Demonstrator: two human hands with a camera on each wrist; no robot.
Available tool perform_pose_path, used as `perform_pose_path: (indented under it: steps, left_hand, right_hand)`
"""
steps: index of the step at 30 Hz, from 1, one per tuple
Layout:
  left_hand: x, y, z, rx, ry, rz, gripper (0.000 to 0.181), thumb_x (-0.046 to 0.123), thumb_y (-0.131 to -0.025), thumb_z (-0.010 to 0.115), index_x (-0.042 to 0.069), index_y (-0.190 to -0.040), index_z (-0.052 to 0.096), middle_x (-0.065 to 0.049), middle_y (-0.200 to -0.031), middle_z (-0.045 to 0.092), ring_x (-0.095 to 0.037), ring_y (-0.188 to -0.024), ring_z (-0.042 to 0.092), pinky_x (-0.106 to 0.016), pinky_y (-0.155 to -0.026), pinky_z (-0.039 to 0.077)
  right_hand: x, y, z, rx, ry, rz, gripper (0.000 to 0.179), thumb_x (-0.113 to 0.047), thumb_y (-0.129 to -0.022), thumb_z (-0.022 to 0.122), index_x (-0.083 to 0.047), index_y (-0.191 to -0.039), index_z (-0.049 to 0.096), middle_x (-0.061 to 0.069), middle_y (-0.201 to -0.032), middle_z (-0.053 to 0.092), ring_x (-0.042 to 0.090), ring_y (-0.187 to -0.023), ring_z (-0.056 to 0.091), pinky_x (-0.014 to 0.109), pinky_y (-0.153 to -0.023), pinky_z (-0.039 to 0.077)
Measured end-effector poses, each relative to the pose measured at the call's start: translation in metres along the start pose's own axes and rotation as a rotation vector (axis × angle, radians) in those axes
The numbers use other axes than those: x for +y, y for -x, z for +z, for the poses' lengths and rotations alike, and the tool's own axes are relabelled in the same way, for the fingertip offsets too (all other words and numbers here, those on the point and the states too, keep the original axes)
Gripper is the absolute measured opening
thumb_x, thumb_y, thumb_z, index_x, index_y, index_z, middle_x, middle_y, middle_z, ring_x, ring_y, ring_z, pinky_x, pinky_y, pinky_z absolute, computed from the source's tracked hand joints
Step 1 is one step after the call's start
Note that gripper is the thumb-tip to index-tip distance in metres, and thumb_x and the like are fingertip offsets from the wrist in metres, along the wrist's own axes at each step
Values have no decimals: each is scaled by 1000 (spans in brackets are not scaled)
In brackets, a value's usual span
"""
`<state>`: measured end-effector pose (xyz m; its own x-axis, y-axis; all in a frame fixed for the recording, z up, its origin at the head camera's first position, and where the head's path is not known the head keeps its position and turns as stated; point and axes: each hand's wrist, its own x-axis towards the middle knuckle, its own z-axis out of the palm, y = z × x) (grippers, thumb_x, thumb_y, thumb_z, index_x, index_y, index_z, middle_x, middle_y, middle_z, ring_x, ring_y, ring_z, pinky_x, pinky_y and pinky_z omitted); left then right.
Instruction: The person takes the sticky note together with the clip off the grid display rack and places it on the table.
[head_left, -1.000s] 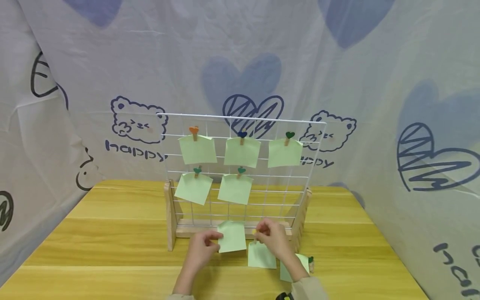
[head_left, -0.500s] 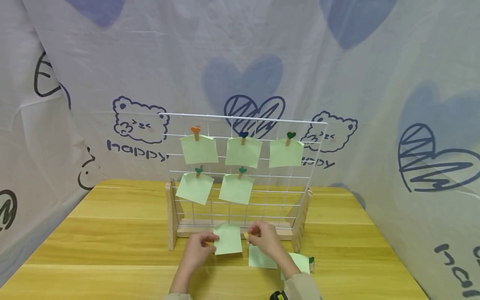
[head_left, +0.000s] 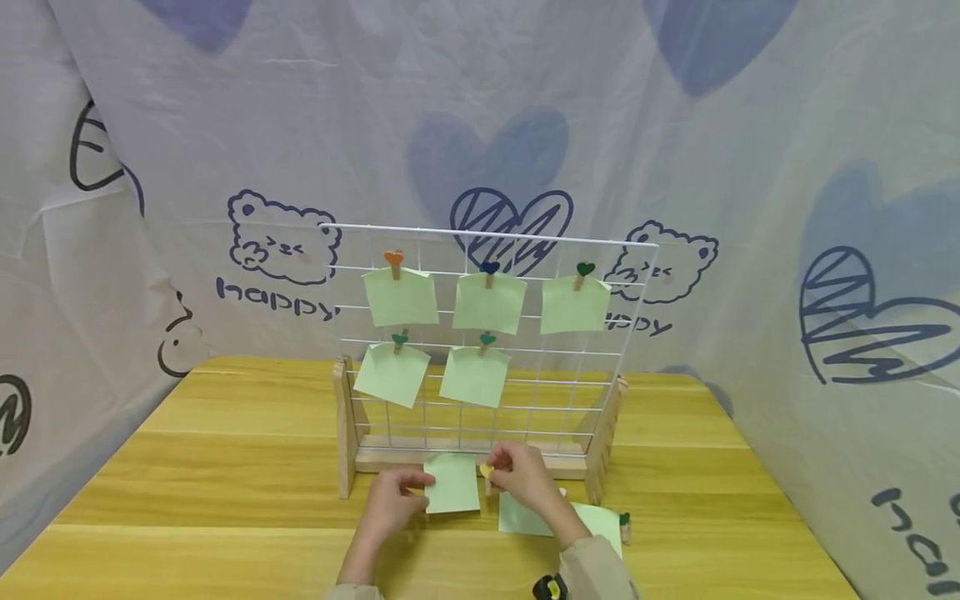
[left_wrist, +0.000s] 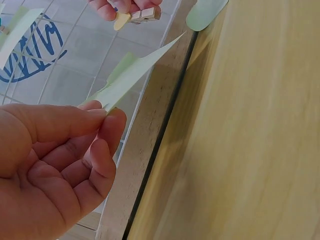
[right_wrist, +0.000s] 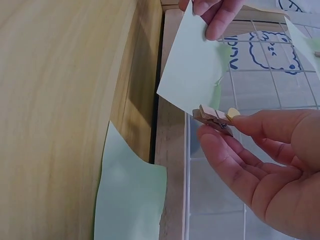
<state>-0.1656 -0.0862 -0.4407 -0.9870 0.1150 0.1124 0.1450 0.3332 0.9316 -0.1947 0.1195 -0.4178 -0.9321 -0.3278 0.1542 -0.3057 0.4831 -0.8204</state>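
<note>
My left hand [head_left: 393, 500] pinches the left edge of a pale green sticky note [head_left: 452, 485] between thumb and fingertips. In the left wrist view that note [left_wrist: 137, 75] is seen nearly edge-on. My right hand [head_left: 523, 477] pinches a small wooden clothespin with a yellow heart [head_left: 487, 471]. The right wrist view shows the clothespin [right_wrist: 215, 119] near the note's lower corner, thumb and finger at its heart end. Both hands are in front of the base of a white wire grid [head_left: 555, 392] on a wooden stand [head_left: 345, 433].
Several green notes [head_left: 401, 298] hang on the grid by heart clothespins in two rows. Two more notes lie on the wooden table [head_left: 225, 483] under the right forearm, one of them this green note [head_left: 600, 525]. A dark green heart clothespin [head_left: 625, 527] lies beside them. Printed cloth hangs behind.
Both hands have shifted left and slightly down; the note moved with the left hand. The right hand carried the yellow heart clothespin left, off the note on the table and closer to the held note.
</note>
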Motion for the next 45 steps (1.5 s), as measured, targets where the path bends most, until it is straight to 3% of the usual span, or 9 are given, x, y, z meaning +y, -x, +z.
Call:
perform_pose_path:
  steps: [11,17,21,28,37,45]
  left_hand:
    - [-2,1,2,-41,15,-3,22,-13,-68,60,-10,-90,62,-20,-88,62,-18,-62,56,-31,-57,50]
    - [-6,0,5,-74,0,-34,22,-12,-68,59,-9,-90,62,-15,-83,62,-17,-61,56,-30,-56,49]
    - [-9,-2,8,-85,19,-47,23,-14,-67,58,-11,-89,61,-13,-76,61,-18,-56,57,-32,-53,49]
    - [-10,-2,10,-91,28,-51,20,-13,-68,58,-12,-88,60,-8,-68,59,-18,-55,56,-29,-51,48]
    - [-10,-2,11,-86,-55,-52,17,-9,-67,62,-10,-85,62,-12,-70,60,-15,-59,54,-28,-55,47]
    - [-7,-1,10,-122,-61,-56,13,-4,-76,59,-10,-87,61,-8,-73,61,-17,-58,57,-29,-56,48]
  right_hand:
    - [7,-3,2,-41,38,70,13,15,-71,56,4,-77,54,4,-57,51,14,-48,51,20,-44,42]
    - [9,-3,4,-88,27,124,11,15,-73,58,6,-76,54,5,-57,51,18,-48,53,23,-44,45]
    - [10,-3,5,-104,38,117,10,15,-73,59,6,-74,54,5,-55,50,20,-46,54,26,-43,46]
    - [14,-3,9,-130,79,132,13,16,-71,58,4,-73,53,6,-52,51,14,-41,50,23,-39,44]
    - [16,-3,13,-135,120,177,12,16,-72,60,5,-73,55,8,-56,53,17,-43,54,26,-41,47]
    - [15,-3,15,-132,134,199,12,16,-71,60,5,-71,57,8,-56,54,20,-44,56,27,-43,48]
